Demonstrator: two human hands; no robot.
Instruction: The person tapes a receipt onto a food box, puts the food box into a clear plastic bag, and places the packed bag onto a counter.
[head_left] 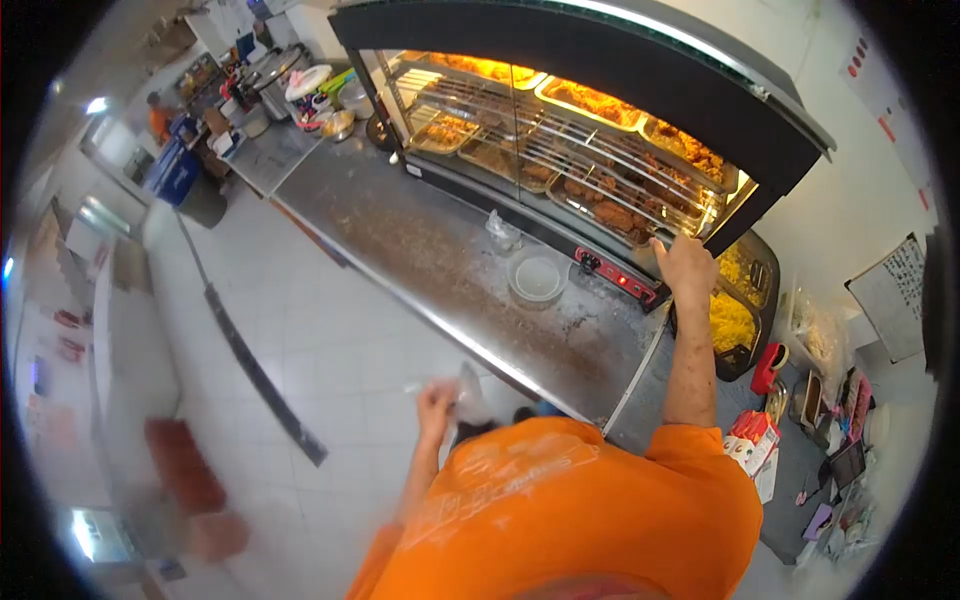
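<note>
My right hand [687, 268] is at the lower right end of the food warmer [560, 212], with its fingers curled at the edge of the glass door [590, 165]. Behind the glass, trays of fried chicken [605, 205] sit on wire racks under warm light. My left hand [437, 405] is low, in front of the counter edge, closed on a translucent piece that looks like a clear plastic bag [472, 397]. Motion blurs it somewhat. A round pale bowl [536, 277] rests on the counter between the hands, beside a crumpled clear bag [502, 232].
A black tray of yellow rice [733, 320] stands right of the warmer. Boxes [752, 440], a red tape dispenser [769, 368] and packets clutter the right counter. Pots [275, 85] stand at the far left end. A blue bin [175, 175] and another person [160, 118] are farther back.
</note>
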